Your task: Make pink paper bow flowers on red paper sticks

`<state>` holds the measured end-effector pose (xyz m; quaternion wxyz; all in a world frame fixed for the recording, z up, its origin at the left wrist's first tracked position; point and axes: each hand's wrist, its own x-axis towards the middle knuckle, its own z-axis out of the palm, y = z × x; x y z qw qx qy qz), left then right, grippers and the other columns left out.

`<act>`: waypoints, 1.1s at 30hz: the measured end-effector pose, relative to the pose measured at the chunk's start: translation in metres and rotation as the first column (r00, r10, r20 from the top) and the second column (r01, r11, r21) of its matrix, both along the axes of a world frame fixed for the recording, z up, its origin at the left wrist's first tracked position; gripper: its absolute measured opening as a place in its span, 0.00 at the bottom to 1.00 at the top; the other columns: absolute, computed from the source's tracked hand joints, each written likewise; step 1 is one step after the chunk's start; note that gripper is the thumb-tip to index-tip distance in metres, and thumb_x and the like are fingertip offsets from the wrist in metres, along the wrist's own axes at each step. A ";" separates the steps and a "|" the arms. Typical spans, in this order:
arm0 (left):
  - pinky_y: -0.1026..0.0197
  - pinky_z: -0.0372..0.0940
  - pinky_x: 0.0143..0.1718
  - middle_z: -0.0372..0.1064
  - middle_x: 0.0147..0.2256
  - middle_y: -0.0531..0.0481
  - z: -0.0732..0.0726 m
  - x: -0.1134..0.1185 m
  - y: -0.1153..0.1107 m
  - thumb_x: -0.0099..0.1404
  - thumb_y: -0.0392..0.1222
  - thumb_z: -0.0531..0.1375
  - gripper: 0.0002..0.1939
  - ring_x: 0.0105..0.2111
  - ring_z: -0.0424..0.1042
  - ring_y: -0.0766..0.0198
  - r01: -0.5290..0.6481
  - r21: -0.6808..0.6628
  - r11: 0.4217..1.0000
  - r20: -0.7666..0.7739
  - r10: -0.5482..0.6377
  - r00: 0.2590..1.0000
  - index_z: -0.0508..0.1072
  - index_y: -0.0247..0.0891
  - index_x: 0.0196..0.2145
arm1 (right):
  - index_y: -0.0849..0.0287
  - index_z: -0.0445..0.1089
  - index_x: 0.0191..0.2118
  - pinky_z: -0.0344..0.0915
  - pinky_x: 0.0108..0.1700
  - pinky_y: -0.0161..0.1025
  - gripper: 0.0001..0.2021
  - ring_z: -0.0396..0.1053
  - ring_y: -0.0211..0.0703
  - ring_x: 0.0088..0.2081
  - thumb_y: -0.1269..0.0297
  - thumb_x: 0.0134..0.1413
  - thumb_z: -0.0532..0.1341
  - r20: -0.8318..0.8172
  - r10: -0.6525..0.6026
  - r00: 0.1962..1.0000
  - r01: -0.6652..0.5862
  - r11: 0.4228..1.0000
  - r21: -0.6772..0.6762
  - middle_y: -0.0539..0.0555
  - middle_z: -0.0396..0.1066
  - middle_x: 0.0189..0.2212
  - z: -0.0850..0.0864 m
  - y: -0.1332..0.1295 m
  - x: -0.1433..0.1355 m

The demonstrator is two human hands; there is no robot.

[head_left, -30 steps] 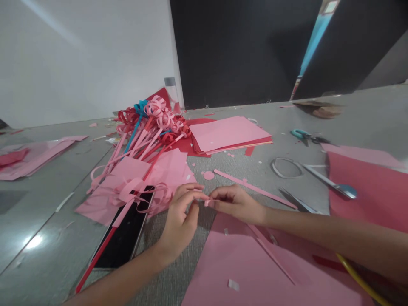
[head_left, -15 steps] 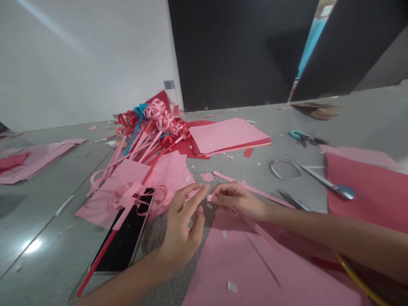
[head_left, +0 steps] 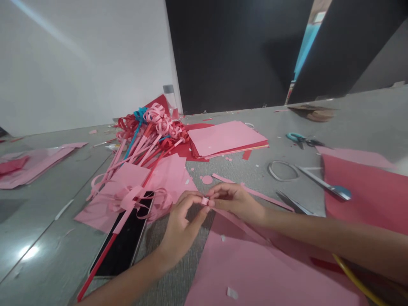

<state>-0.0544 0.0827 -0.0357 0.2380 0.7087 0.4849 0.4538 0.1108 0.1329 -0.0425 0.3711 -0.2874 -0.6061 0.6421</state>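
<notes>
A small pink paper roll (head_left: 205, 201) is pinched between the fingertips of both hands, low in the middle of the view. My left hand (head_left: 185, 216) grips its left side with thumb and index finger. My right hand (head_left: 237, 202) holds its right side, and a long pink strip (head_left: 242, 226) trails from there over a large pink sheet (head_left: 255, 267). Just beyond the fingers lies a pink paper circle (head_left: 207, 179). Another pink strip (head_left: 255, 192) rests behind my right hand.
Curled paper flowers on sticks (head_left: 153, 131) lie back left, near a phone (head_left: 123, 248). Stacked pink and red sheets (head_left: 226, 138) lie behind. At right are teal-handled scissors (head_left: 296, 137), open scissors (head_left: 325, 182), a tape ring (head_left: 283, 171) and red paper (head_left: 366, 191).
My left hand has closed its fingers onto the small pink roll, which only my right hand held before. The trailing pink strip now shows more clearly below my right hand.
</notes>
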 end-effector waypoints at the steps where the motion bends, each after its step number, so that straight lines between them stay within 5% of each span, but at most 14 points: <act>1: 0.62 0.63 0.39 0.68 0.33 0.51 0.000 0.000 0.000 0.61 0.40 0.56 0.03 0.37 0.68 0.66 0.005 -0.012 1.000 0.014 -0.005 1.000 0.68 0.39 0.30 | 0.61 0.72 0.35 0.65 0.38 0.35 0.15 0.69 0.35 0.31 0.55 0.45 0.65 0.023 0.011 1.000 -0.012 1.000 0.025 0.51 0.72 0.29 0.000 -0.001 0.000; 6: 0.65 0.63 0.33 0.66 0.28 0.54 -0.002 0.001 0.000 0.60 0.38 0.56 0.03 0.30 0.67 0.68 -0.006 -0.103 0.995 0.047 0.011 0.999 0.66 0.38 0.28 | 0.60 0.71 0.32 0.66 0.38 0.36 0.12 0.71 0.38 0.34 0.56 0.50 0.61 0.106 -0.006 0.994 -0.014 0.982 0.190 0.53 0.74 0.31 0.002 -0.007 0.000; 13: 0.65 0.64 0.33 0.68 0.30 0.53 -0.001 0.002 0.002 0.60 0.39 0.56 0.03 0.31 0.68 0.68 -0.016 -0.146 0.989 0.096 0.030 0.995 0.67 0.38 0.29 | 0.60 0.65 0.31 0.56 0.26 0.31 0.11 0.64 0.33 0.22 0.56 0.52 0.60 0.366 -0.131 0.921 -0.007 0.935 0.354 0.47 0.69 0.20 0.005 -0.001 0.004; 15: 0.65 0.64 0.34 0.69 0.31 0.52 -0.002 0.002 0.000 0.61 0.40 0.55 0.04 0.32 0.69 0.67 0.017 -0.183 0.983 0.147 0.010 0.989 0.65 0.38 0.30 | 0.59 0.68 0.32 0.56 0.28 0.32 0.10 0.64 0.34 0.23 0.57 0.55 0.57 0.460 -0.291 0.838 0.025 0.865 0.501 0.48 0.70 0.21 0.005 0.010 0.009; 19: 0.64 0.65 0.33 0.70 0.29 0.52 -0.004 0.003 -0.002 0.63 0.43 0.54 0.06 0.31 0.70 0.67 0.084 -0.284 0.955 0.217 -0.021 0.976 0.61 0.39 0.30 | 0.56 0.71 0.42 0.58 0.42 0.39 0.10 0.66 0.45 0.43 0.61 0.56 0.57 0.525 -0.617 0.587 -0.061 0.612 0.788 0.56 0.72 0.41 0.001 0.037 0.023; 22: 0.64 0.64 0.33 0.69 0.28 0.53 -0.003 0.003 -0.001 0.63 0.43 0.54 0.07 0.31 0.71 0.67 0.096 -0.290 0.952 0.248 -0.022 0.968 0.60 0.39 0.30 | 0.53 0.72 0.43 0.59 0.44 0.41 0.13 0.64 0.48 0.47 0.56 0.57 0.56 0.600 -0.642 0.478 -0.142 0.618 0.773 0.55 0.70 0.43 -0.004 0.049 0.029; 26: 0.66 0.63 0.32 0.70 0.28 0.53 0.000 0.003 -0.001 0.62 0.42 0.53 0.05 0.30 0.70 0.68 0.091 -0.283 0.955 0.209 -0.032 0.977 0.63 0.38 0.32 | 0.50 0.74 0.42 0.59 0.40 0.37 0.12 0.66 0.43 0.43 0.58 0.59 0.55 0.627 -0.594 0.504 -0.135 0.662 0.737 0.51 0.71 0.38 -0.007 0.053 0.029; 33: 0.67 0.62 0.26 0.67 0.27 0.53 0.003 0.005 -0.002 0.63 0.44 0.52 0.08 0.27 0.70 0.69 0.125 -0.377 0.918 0.212 -0.046 0.976 0.66 0.37 0.33 | 0.57 0.73 0.38 0.55 0.44 0.42 0.14 0.67 0.46 0.42 0.64 0.62 0.50 0.601 -0.689 0.405 -0.262 0.542 0.798 0.56 0.72 0.37 -0.003 0.046 0.022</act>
